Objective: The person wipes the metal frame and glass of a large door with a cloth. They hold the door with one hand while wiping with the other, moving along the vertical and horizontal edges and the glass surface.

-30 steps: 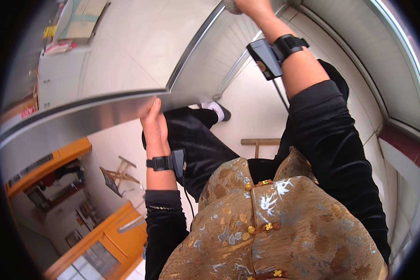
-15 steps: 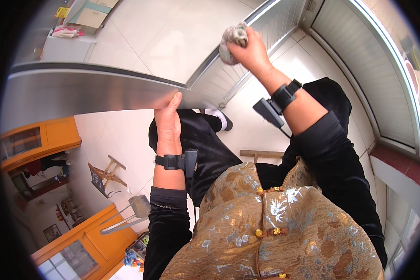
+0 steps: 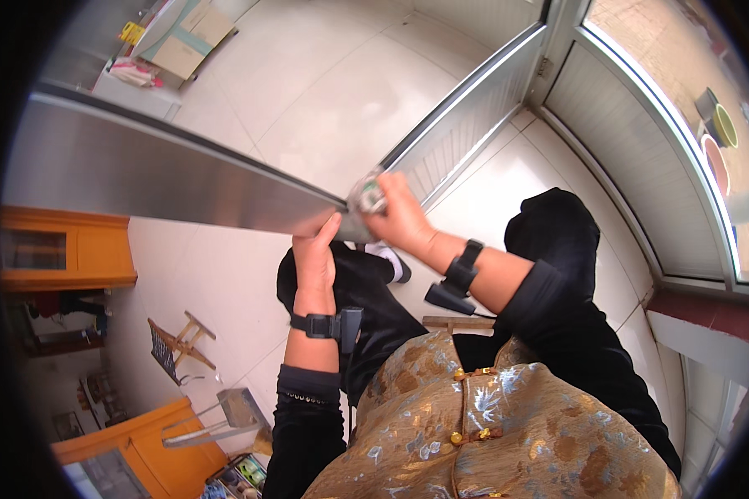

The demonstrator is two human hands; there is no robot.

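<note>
A silver metal door stands open, its long edge running from the far left to the middle. My left hand grips its near end, thumb up along the panel; the other fingers are mostly hidden. A crumpled, greyish patterned cloth is bunched in my right hand, with the fingers closed round it. The cloth is at the corner where the door meets a ribbed white panel, just right of my left thumb. Both wrists wear black straps with small devices.
A second ribbed door panel stands at the right, with tubs beyond it. Orange cabinets, a folding stool and a grey stool are at the left. Cardboard boxes stand at the far left.
My right hand has brought the cloth down and left from the upper part of the ribbed panel to the corner beside my left hand. The left hand keeps its hold on the door.
</note>
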